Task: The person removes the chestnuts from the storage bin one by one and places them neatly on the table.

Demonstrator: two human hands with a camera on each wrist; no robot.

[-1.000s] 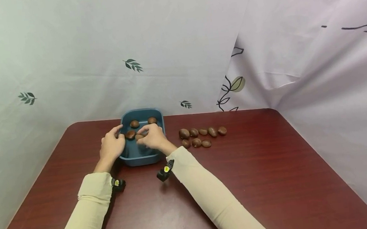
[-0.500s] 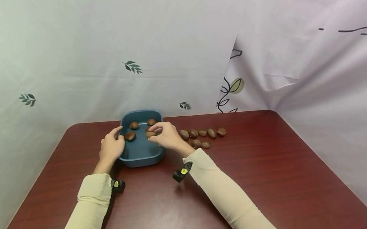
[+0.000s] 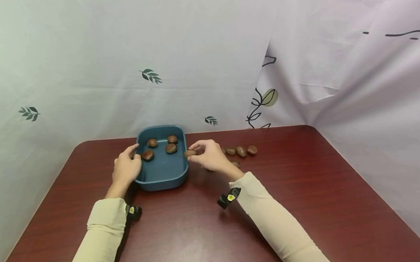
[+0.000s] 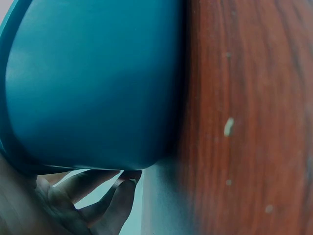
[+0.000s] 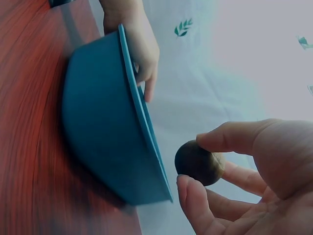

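Observation:
A blue plastic basin stands on the table's far side with several chestnuts lying inside. My left hand grips its left wall, thumb over the rim and fingers along the outside, which the left wrist view shows beside the wall. Just past the right rim, my right hand pinches a chestnut between thumb and fingertips, raised above the table. More chestnuts lie in rows to the right, partly hidden behind the right hand.
The dark red wooden table has rounded far corners. A pale fabric backdrop with leaf prints hangs close behind the basin and along both sides.
My right hand has moved right with the pinched chestnut, from over the basin's middle to just outside its right rim. The left hand stays put on the basin.

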